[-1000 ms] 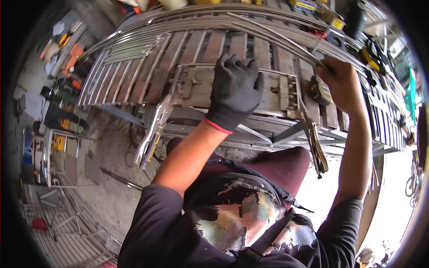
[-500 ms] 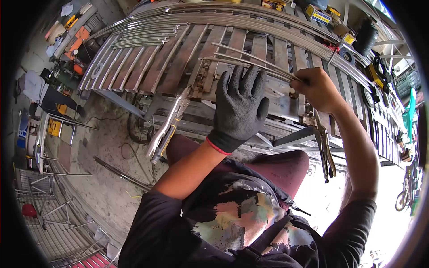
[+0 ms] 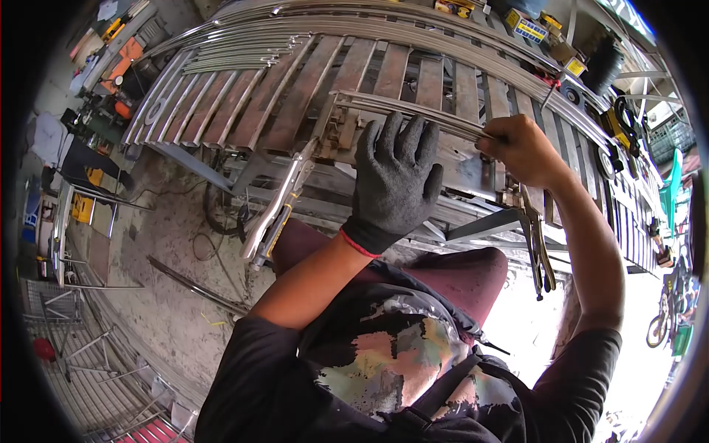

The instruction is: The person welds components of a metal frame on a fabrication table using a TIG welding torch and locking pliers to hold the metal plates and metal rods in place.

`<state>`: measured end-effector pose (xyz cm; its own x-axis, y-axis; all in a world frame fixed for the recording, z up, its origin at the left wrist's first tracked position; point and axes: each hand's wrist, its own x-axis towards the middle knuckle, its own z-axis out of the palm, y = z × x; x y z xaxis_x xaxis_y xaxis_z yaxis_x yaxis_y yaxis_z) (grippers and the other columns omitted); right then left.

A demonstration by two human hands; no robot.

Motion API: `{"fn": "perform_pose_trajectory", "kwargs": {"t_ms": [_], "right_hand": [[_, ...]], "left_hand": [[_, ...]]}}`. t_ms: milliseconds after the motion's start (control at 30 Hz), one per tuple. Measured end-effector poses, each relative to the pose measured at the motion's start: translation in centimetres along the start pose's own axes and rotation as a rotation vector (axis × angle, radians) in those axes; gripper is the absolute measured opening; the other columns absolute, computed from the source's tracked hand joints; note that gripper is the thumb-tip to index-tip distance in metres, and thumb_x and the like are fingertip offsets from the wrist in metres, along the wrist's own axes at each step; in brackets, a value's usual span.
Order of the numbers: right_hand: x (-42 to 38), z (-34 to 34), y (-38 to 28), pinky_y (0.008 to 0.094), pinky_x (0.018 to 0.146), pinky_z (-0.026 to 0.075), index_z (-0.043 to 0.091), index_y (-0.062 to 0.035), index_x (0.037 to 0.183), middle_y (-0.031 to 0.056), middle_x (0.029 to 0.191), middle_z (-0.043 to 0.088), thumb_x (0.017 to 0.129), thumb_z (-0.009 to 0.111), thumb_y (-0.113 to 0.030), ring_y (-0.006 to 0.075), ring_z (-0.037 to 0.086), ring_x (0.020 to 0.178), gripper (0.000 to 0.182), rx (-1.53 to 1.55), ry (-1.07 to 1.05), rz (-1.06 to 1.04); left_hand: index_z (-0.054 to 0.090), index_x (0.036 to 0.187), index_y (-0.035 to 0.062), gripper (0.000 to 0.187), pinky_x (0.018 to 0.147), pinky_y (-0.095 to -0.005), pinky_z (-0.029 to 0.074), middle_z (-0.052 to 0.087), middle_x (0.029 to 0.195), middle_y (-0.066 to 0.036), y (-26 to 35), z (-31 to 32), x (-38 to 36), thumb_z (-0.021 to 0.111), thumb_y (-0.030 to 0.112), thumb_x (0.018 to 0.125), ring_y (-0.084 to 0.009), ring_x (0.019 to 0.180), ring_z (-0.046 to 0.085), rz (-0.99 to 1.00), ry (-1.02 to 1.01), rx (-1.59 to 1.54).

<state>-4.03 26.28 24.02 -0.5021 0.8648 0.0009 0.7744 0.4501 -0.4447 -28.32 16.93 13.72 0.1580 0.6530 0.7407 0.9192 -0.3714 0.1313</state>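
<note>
My left hand [image 3: 396,173], in a dark grey glove with a red cuff edge, is spread palm down over the near edge of the slatted metal bench [image 3: 310,96], its fingertips just by the thin metal rods [image 3: 413,111]. Bare and closed, my right hand [image 3: 523,151] grips the right ends of those rods. Locking pliers [image 3: 533,240] hang from the bench edge below my right hand. Another pair of locking pliers [image 3: 284,196] is clamped at the left, near a small rusty metal block [image 3: 346,129].
Long rods [image 3: 369,23] run along the bench's far side, with a row of shorter rods [image 3: 244,55] at the upper left. A person [image 3: 74,159] is at the far left. Boxes [image 3: 528,28] stand at the upper right.
The rods in my right hand have come closer together, and their left ends now lie nearly side by side. My left hand has barely moved.
</note>
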Motion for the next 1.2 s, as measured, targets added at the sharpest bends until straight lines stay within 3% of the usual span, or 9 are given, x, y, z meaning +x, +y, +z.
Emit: {"fn": "perform_pose_trajectory", "kwargs": {"t_ms": [67, 167, 267, 367, 467, 567, 833, 1067, 1200], "right_hand": [[0.1, 0.2, 0.0, 0.043, 0.074, 0.053, 0.076, 0.0021, 0.1, 0.0134, 0.076, 0.066, 0.103, 0.079, -0.021, 0.0219, 0.058, 0.072, 0.024, -0.016, 0.026, -0.037], [0.1, 0.2, -0.7, 0.0475, 0.087, 0.061, 0.083, 0.0017, 0.108, 0.0248, 0.095, 0.08, 0.102, 0.079, -0.023, 0.0411, 0.079, 0.09, 0.026, -0.044, 0.029, 0.028], [0.6, 0.8, 0.4, 0.0479, 0.09, 0.062, 0.083, 0.0012, 0.109, 0.0254, 0.098, 0.08, 0.102, 0.078, -0.023, 0.0425, 0.079, 0.093, 0.026, -0.056, 0.048, -0.041], [1.1, 1.5, 1.2, 0.0442, 0.082, 0.059, 0.081, 0.0016, 0.106, 0.0193, 0.09, 0.078, 0.102, 0.078, -0.019, 0.0314, 0.075, 0.082, 0.021, -0.022, 0.082, -0.054], [1.5, 0.7, 0.7, 0.046, 0.091, 0.063, 0.086, -0.002, 0.115, 0.0234, 0.101, 0.083, 0.102, 0.078, -0.025, 0.0393, 0.081, 0.094, 0.028, -0.073, 0.011, 0.007], [1.8, 1.1, 1.4, 0.0473, 0.082, 0.059, 0.082, 0.0013, 0.106, 0.0209, 0.089, 0.078, 0.102, 0.079, -0.023, 0.0338, 0.075, 0.082, 0.025, -0.01, 0.021, 0.068], [2.6, -0.2, 1.4, 0.0467, 0.085, 0.061, 0.086, -0.0007, 0.115, 0.0193, 0.094, 0.082, 0.099, 0.083, -0.027, 0.0339, 0.077, 0.085, 0.031, -0.043, -0.051, -0.051], [2.9, -1.9, 0.3, 0.0446, 0.087, 0.062, 0.086, -0.0001, 0.116, 0.0176, 0.096, 0.084, 0.099, 0.084, -0.023, 0.0285, 0.079, 0.087, 0.029, -0.056, -0.152, 0.02], [3.4, -1.2, 1.4, 0.0434, 0.088, 0.062, 0.086, -0.0006, 0.119, 0.0176, 0.097, 0.084, 0.099, 0.084, -0.024, 0.0276, 0.079, 0.089, 0.031, -0.096, -0.094, -0.067]], "left_hand": [[0.064, 0.157, 0.0056, 0.067, 0.127, -0.0614, 0.035, 0.064, 0.149, -0.015, 0.1, -0.3, 0.3, 0.075, 0.032, 0.096, -0.0371, 0.145, 0.055, -0.003, -0.045, -0.026], [0.065, 0.154, 0.0052, 0.064, 0.124, -0.0608, 0.037, 0.066, 0.141, -0.015, 0.5, -0.4, 0.6, 0.074, 0.029, 0.095, -0.0356, 0.139, 0.057, 0.002, -0.071, -0.032], [0.067, 0.151, 0.0052, 0.061, 0.124, -0.0603, 0.038, 0.067, 0.138, -0.015, 0.4, -0.2, 1.1, 0.074, 0.027, 0.095, -0.0359, 0.139, 0.058, 0.014, -0.041, -0.029], [0.069, 0.147, 0.0054, 0.057, 0.124, -0.0596, 0.037, 0.067, 0.141, -0.015, 0.3, -0.2, 1.6, 0.075, 0.029, 0.095, -0.0366, 0.14, 0.057, 0.025, -0.038, -0.047], [0.07, 0.145, 0.0058, 0.056, 0.125, -0.0585, 0.037, 0.067, 0.146, -0.015, 0.0, 0.2, 1.6, 0.075, 0.03, 0.095, -0.0371, 0.141, 0.057, 0.037, -0.012, -0.024], [0.071, 0.144, 0.0055, 0.054, 0.126, -0.0584, 0.037, 0.066, 0.15, -0.015, -0.1, 0.8, 1.5, 0.075, 0.029, 0.095, -0.038, 0.143, 0.056, 0.075, 0.002, -0.029], [0.07, 0.145, 0.0041, 0.056, 0.125, -0.0604, 0.038, 0.067, 0.147, -0.017, -0.1, 0.7, 2.1, 0.075, 0.029, 0.095, -0.0394, 0.138, 0.058, 0.112, -0.049, -0.017], [0.07, 0.144, 0.0039, 0.056, 0.124, -0.0604, 0.039, 0.067, 0.146, -0.018, 0.0, 0.9, 2.3, 0.075, 0.027, 0.093, -0.0396, 0.137, 0.059, 0.122, -0.032, -0.001], [0.071, 0.141, 0.003, 0.053, 0.122, -0.0591, 0.041, 0.068, 0.146, -0.018, 0.1, 0.6, 2.5, 0.074, 0.025, 0.093, -0.0393, 0.136, 0.059, 0.125, -0.033, -0.004]]}}
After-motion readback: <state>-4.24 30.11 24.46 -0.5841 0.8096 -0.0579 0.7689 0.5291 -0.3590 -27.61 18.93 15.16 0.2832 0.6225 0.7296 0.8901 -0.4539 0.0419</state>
